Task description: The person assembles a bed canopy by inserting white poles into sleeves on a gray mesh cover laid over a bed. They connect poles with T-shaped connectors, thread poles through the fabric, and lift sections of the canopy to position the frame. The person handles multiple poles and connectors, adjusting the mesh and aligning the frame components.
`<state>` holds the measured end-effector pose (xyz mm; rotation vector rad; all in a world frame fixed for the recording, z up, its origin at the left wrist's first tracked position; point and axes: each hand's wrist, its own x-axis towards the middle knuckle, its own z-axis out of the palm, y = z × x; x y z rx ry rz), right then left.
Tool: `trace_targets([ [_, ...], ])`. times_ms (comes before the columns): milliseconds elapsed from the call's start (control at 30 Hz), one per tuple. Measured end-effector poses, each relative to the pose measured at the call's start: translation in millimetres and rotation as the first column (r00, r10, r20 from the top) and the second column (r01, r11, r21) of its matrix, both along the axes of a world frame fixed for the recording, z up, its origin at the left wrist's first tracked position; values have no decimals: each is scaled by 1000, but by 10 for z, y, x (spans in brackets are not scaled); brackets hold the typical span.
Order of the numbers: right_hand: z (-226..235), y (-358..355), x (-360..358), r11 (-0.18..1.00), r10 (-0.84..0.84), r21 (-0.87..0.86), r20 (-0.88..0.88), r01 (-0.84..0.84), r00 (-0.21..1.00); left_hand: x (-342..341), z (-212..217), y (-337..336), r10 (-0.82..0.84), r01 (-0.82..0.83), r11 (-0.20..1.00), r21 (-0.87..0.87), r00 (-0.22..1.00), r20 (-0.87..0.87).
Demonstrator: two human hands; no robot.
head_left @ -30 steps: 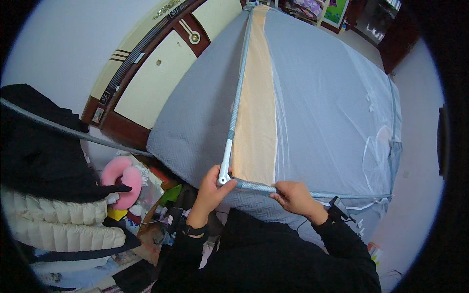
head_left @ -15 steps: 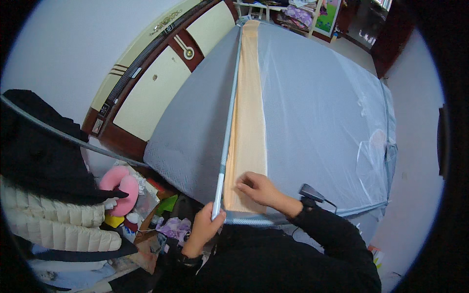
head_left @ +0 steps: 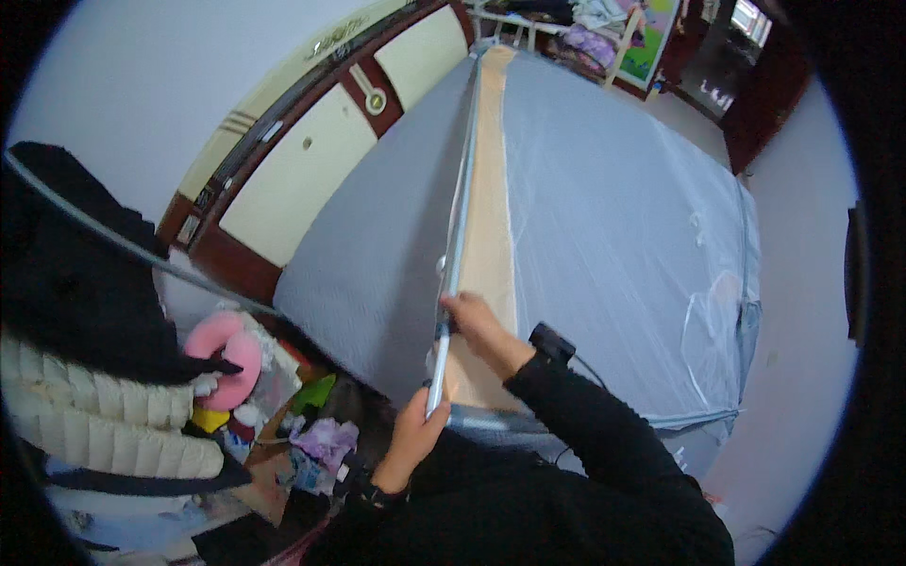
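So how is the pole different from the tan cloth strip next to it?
The pole is narrow, while the tan cloth strip is broader and flat. The pole is grey-blue with a white section near the person; the strip is tan. The left hand and right hand are on the pole, while neither appears to grip the strip. Both stretch lengthwise across the bed.

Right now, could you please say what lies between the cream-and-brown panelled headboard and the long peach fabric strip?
In the head view, mostly grey-blue bedcover, then the slim pale tubular pole beside the strip.
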<state>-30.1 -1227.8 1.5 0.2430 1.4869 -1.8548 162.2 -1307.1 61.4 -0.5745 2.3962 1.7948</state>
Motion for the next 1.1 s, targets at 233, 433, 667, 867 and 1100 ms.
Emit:
trace_targets([
  [233,-103,-187,-142,992,-88,-72,166,101,982,-167,-183,-58,53,-56,995,-81,998,-44],
  [433,-60,-420,-144,939,-320,-47,243,340,916,-194,-201,-88,52,-53,997,-61,998,-18],
  [667,-41,-641,-162,895,-435,-15,195,446,879,-155,-153,-132,103,-114,983,-144,991,-85],
  [867,132,-643,-153,919,-387,141,158,367,908,-34,-52,-220,78,-78,996,30,997,2],
  [1100,76,-662,-70,915,-404,65,142,399,904,71,-47,-159,67,-83,982,-168,993,-101],
])
